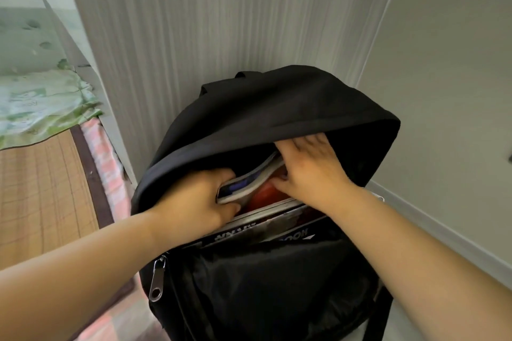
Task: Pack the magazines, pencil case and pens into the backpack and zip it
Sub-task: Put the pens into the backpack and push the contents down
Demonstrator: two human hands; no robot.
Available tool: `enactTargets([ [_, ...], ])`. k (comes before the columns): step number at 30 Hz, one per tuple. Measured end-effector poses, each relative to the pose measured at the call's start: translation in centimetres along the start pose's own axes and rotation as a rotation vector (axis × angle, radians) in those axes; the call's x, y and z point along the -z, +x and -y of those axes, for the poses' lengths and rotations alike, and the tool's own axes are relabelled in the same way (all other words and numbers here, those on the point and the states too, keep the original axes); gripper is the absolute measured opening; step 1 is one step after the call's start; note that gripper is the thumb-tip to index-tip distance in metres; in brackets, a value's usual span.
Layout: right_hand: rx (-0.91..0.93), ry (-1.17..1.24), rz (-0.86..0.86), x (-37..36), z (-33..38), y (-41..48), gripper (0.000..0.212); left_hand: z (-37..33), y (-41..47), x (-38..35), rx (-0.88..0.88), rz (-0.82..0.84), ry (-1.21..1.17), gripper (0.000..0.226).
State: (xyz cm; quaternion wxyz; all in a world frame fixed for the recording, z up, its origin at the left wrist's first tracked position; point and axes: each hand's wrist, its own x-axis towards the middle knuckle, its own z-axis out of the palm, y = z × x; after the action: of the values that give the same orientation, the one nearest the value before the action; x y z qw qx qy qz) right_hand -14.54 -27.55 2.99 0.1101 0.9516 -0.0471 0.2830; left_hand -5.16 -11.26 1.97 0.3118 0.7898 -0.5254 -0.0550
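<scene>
From my remote seat I look down on a black backpack (277,108) that stands upright against a grey striped panel (194,22). Its main compartment is open and the top flap is thrown back toward the far side.

The left hand (199,196) is inside the opening at the left. Its fingers and thumb are curled around the left end of a bent magazine (249,180), which arches upward in the middle. The right hand (307,166) is at the right side of the opening. Its fingers are stretched and spread, partly under the flap, and the palm lies on the right end of the same magazine. I cannot tell if the thumb hooks under it.

Under the bent magazine there is something red (263,196); I cannot say what it is. On the near side of it, more magazines (266,225) stand on edge inside the backpack, with their printed letters upside down to me. A metal zipper pull (156,282) hangs at the near left corner of the backpack, and the zip is not closed.

To the left is a bed with a bamboo mat (41,188), a green flowered blanket (41,102) at its far end and a pink checked sheet (102,152) along its edge. At the right a plain pale wall (443,63) runs toward me.
</scene>
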Motion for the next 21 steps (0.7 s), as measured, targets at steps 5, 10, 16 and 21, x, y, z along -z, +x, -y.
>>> enactTargets([
  [5,-0.078,0.131,0.643,2.2,-0.3,1.9,0.03,-0.6,-1.1,-0.6,0.022,-0.011,-0.129,0.028],
  [10,-0.263,0.334,0.591,2.9,-1.9,0.2,0.036,0.6,-1.7,-1.1,0.072,0.0,-0.213,0.039],
  [16,-0.549,0.816,0.215,4.2,-4.1,-1.1,0.039,2.1,0.5,-1.4,0.233,-0.145,-0.098,0.049],
  [21,-0.609,0.883,0.063,2.6,-3.6,-1.6,0.041,1.7,1.5,-1.3,0.257,-0.037,-0.112,0.039],
])
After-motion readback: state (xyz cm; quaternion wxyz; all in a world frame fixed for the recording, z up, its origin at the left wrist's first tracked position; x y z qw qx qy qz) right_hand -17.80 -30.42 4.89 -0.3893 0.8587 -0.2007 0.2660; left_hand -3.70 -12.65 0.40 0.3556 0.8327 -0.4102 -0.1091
